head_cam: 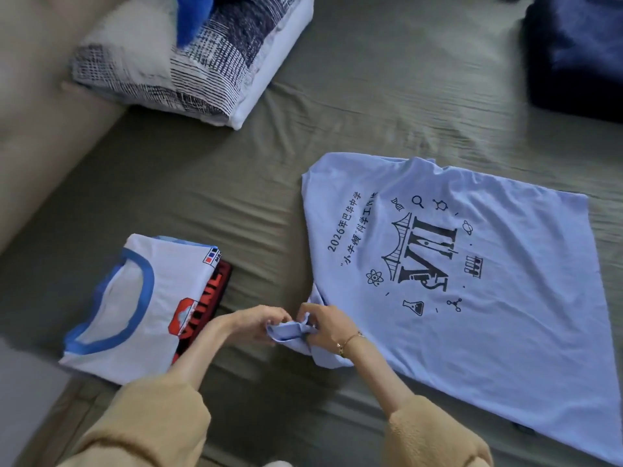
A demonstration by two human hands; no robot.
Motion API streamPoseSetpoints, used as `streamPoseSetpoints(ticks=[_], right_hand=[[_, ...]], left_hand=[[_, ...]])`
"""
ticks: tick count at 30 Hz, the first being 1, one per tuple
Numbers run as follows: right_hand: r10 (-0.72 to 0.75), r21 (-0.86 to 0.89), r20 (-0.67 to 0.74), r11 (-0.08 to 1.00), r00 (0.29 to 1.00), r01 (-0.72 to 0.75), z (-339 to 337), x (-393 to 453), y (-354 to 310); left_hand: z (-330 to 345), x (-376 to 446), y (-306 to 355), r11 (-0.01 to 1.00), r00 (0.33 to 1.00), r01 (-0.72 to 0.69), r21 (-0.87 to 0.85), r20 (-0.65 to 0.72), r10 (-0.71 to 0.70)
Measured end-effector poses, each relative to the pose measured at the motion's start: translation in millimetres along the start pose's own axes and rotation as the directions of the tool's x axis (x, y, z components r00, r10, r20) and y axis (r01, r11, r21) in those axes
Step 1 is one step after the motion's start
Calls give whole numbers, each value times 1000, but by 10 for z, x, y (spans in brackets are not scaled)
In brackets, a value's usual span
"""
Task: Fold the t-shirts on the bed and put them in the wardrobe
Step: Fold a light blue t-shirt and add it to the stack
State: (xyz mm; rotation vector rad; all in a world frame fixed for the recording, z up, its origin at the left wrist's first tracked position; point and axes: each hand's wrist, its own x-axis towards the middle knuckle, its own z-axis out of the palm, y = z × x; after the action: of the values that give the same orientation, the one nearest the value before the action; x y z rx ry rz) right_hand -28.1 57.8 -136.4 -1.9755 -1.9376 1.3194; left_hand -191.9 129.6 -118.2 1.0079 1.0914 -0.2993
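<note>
Tan fleece sleeves (161, 419), nearest the lens, one on each forearm, reaching forward over the bed.

Olive-green bed sheet (209, 183): wrinkled, carries everything listed below.

Pale blue cotton t-shirt with black science print (488, 298): spread flat on the right half of the bed, print side up, collar end towards the far side. Its near-left sleeve is bunched at the edge, lifted off the sheet between both hands. Not yet folded.

Folded bedding in black-and-white hatch pattern (188, 72): far left, a blue plush item resting on top.

Dark navy cushion (576, 52): far right corner, well apart from the shirt.

Folded white t-shirt with blue ringer collar (135, 305): near left, top of a small stack; a black garment with red lettering (215, 291) shows beneath it. Judged finished, awaiting the wardrobe, which is not in view.

Left hand (256, 323): grip closed, fingers curled on the bunched sleeve cloth.

Right hand (325, 323): grip likewise pinched on the same sleeve; thin gold bracelet (349, 342) at the wrist.

Step in hand, as judged: straightening the sleeve before folding it inward. Best done by pulling the cuff taut, laying it flat across the shirt's body, and smoothing creases towards the hem before the lengthwise fold.
</note>
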Motion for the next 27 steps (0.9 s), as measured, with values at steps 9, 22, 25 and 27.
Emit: streamPoseSetpoints(ticks=[9, 22, 25, 27], right_hand=[[-125, 182, 252, 980, 960, 80, 29, -69, -55], [-26, 136, 476, 990, 879, -45, 93, -56, 1], [39, 72, 504, 994, 863, -87, 183, -30, -7], [99, 83, 457, 985, 884, -154, 231, -13, -37]], left_hand=[[175, 217, -74, 931, 987, -30, -364, -157, -30], [58, 371, 156, 437, 933, -323, -839, -360, -2], [-128, 473, 40, 541, 777, -471, -696, -618, -118], [-205, 535, -33, 760, 644, -453, -466, -760, -83]])
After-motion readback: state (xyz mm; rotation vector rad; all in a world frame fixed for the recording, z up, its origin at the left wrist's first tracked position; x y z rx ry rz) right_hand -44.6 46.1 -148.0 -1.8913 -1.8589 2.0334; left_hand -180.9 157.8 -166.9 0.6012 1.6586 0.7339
